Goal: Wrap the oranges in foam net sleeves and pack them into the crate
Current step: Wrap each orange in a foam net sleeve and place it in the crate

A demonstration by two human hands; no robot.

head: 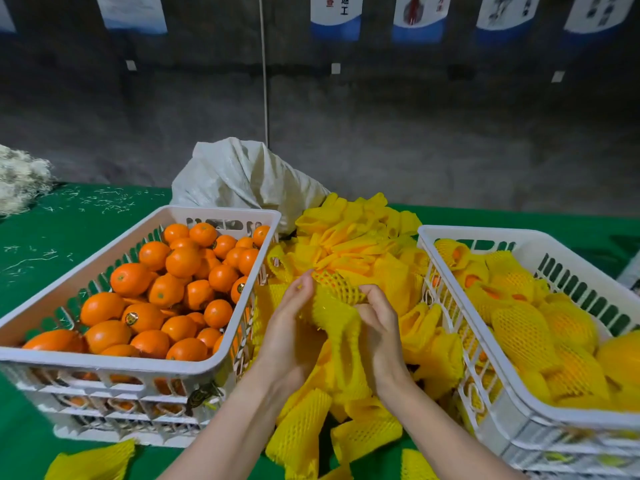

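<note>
Orange [333,279] being wrapped sits between your two hands, above the loose sleeves, mostly inside a yellow foam net sleeve [334,317]. A bit of peel shows through the stretched mesh at the top. Your left hand [294,330] curls round the sleeve's left side, fingertips up by the mesh. Your right hand [377,323] grips the right side, fingers bent into the foam. The sleeve's lower end hangs slack between your wrists. Your thumbs are hidden, possibly tucked under the foam; can't tell.

Left crate [104,360] is heaped with bare oranges [173,296]. Right crate [485,233] holds wrapped oranges [523,327]. Pile of spare sleeves [349,237] lies between the crates on the green table cover [86,220], with more sleeves near your forearms. White woven sack [242,174] stands behind the pile. Whitish shredded material [17,178] at far left.
</note>
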